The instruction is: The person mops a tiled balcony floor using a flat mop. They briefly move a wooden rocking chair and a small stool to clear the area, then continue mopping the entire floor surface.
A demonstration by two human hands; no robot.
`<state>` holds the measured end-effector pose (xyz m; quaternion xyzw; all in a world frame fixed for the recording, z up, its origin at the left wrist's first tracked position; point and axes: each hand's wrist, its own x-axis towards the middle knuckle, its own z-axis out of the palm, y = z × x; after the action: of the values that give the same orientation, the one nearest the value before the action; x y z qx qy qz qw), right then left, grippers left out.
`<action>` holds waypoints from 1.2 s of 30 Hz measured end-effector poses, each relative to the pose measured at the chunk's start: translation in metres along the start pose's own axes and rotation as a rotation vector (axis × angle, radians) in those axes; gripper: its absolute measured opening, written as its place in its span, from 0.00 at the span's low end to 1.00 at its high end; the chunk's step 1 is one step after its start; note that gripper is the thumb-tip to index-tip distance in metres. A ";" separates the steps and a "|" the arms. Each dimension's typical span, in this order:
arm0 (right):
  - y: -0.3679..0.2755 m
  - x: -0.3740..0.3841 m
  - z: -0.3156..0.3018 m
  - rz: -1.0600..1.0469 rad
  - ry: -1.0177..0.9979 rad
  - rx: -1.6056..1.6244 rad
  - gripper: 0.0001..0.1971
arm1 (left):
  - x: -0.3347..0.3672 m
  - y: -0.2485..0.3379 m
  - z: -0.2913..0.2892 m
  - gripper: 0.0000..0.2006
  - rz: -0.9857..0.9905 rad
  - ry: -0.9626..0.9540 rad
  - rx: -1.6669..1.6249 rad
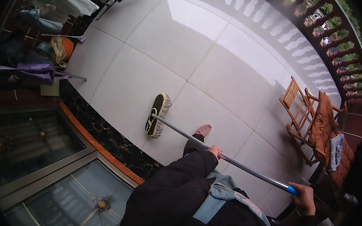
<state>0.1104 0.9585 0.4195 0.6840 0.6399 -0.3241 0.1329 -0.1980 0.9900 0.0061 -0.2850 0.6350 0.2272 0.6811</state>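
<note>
A flat mop lies across the view, its long grey metal handle [247,168] slanting from lower right to the middle. The oval mop head [158,115] is black on top with a yellow edge and a pale stringy fringe, and it rests on the tiled floor [151,72]. My left hand [215,152] is wrapped round the handle partway along. At its upper end, by the blue grip [291,190], my right hand [304,199] is closed round the handle. Just beyond my left hand shows one pink shoe [204,130] on the tiles.
A wooden folding chair [296,108] and a brown padded cover [322,132] stand at right. Beyond runs a baluster railing [330,29]. Glass doors [81,205] with an orange-brown sill [101,142] lie at left. Hanging clothes [70,6] and a purple cloth [33,72] fill the upper left.
</note>
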 end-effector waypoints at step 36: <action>-0.008 0.009 0.101 -0.031 -0.182 0.131 0.32 | 0.075 0.064 0.011 0.16 0.396 0.107 0.448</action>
<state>0.0751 0.9062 0.3394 0.6490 0.6132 -0.4280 0.1402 -0.2259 1.0407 -0.0741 -0.0101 0.7476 0.1947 0.6349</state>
